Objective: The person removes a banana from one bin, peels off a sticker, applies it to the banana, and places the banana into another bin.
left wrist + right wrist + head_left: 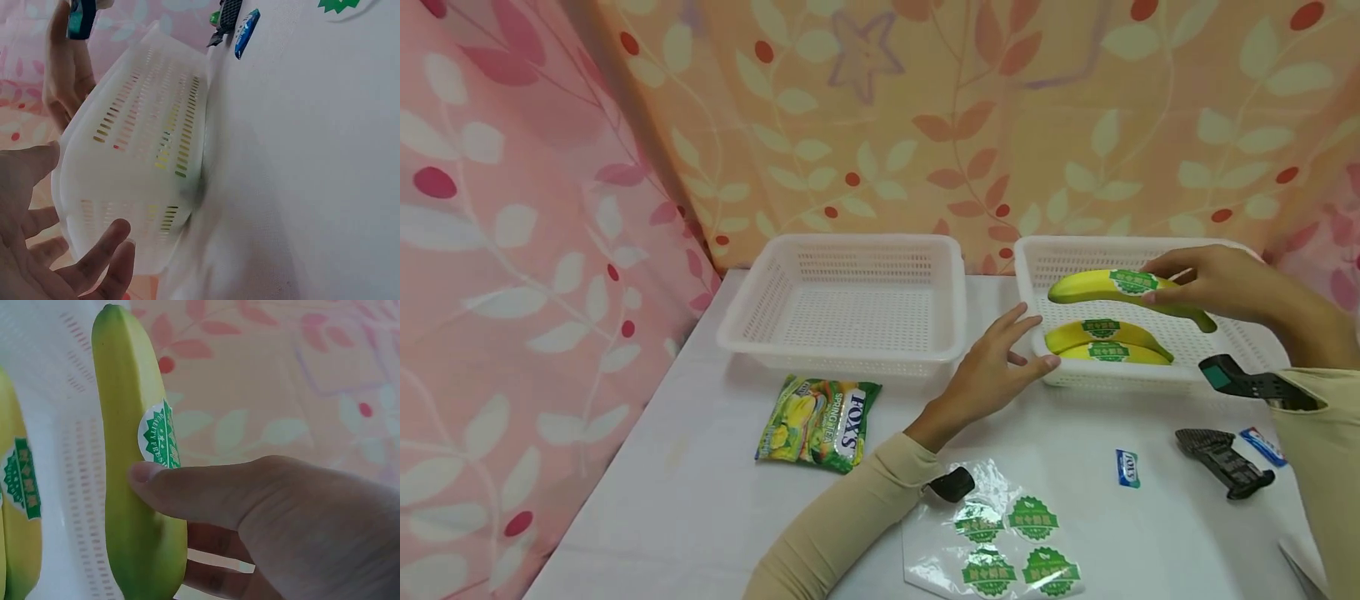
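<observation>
My right hand (1213, 283) pinches a yellow-green banana (1086, 287) bearing a round green-and-white sticker, above the right white basket (1210, 246). In the right wrist view the thumb presses on the banana (128, 425) beside its sticker (159, 434). Two more stickered bananas (1108, 342) lie inside that basket along its near side. At the basket's left near corner is my left hand (992, 362), its fingers spread. Seen from the left wrist, the thumb of the left hand (37, 231) touches the rim of the basket (137, 125).
Another white basket (842, 360) stands to the left, with a green Fox's candy bag (816, 422) before it. A sheet of green stickers (992, 546) lies near the front. To the right are small blue wrapped candies (1127, 468), a black packet (1225, 462) and a pointed metal tip (1300, 571).
</observation>
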`<state>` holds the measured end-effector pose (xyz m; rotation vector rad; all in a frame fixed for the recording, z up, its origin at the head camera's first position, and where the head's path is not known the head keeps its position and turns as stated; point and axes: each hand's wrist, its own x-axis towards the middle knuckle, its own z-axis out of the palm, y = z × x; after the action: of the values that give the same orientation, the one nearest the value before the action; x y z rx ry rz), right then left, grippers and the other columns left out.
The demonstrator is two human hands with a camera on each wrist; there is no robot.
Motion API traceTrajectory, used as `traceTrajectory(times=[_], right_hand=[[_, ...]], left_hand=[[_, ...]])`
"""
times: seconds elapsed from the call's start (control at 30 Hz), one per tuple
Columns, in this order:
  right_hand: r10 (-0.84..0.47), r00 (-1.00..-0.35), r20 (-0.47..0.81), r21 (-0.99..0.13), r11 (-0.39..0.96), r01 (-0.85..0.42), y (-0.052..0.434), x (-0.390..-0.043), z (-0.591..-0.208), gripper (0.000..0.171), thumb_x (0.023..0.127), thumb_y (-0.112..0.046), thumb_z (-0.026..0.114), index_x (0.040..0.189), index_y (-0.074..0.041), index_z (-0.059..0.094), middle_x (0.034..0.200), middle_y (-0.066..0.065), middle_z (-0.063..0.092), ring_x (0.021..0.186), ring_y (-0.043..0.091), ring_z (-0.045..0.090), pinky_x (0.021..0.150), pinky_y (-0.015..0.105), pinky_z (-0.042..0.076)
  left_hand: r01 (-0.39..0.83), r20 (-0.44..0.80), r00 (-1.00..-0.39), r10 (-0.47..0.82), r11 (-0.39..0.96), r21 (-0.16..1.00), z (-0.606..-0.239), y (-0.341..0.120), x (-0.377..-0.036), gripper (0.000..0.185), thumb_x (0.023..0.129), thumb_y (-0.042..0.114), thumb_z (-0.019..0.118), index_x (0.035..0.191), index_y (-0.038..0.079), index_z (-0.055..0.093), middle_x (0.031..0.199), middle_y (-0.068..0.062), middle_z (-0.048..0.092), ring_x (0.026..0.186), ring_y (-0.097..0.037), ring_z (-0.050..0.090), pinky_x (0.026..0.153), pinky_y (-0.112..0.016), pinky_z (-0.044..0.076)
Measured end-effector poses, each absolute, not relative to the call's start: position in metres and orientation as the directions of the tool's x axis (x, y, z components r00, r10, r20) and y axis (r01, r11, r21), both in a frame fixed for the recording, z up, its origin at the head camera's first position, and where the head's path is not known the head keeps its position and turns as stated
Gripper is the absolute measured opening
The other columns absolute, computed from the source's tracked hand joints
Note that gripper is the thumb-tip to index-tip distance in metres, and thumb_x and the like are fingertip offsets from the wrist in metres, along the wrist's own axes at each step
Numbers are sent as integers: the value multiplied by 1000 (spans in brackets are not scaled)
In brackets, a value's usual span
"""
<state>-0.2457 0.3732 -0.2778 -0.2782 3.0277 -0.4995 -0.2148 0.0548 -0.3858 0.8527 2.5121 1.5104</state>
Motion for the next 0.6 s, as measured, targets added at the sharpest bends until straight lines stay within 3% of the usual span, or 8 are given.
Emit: traceTrajectory(times=[0.2,0.37,0.6], right_hand=[[-208,-972,-107,-270,947,-173,368,-266,-286,59,97,-31,78,134,11,62,121,39,65,95,45,67,85,66,55],[-227,-959,-167,-328,931,-163,367,-280,-294,54,98,-27,77,133,11,63,122,38,65,89,34,68,78,55,59],[-216,-930,-296,-376,922,-94,375,-295,-308,53,98,-24,77,135,10,61,122,36,63,89,30,63,71,42,58]], left_hand=[[418,204,-839,504,358,835,-386,55,-215,69,101,48,72,161,26,47,174,17,25,103,-5,70,79,-17,54],[423,207,-833,513,351,835,-385,54,-216,70,100,47,73,161,25,47,174,17,25,101,-4,72,78,-16,54],[420,203,-829,521,340,842,-384,53,-215,69,100,44,74,161,24,48,174,14,25,99,-6,74,76,-16,55]])
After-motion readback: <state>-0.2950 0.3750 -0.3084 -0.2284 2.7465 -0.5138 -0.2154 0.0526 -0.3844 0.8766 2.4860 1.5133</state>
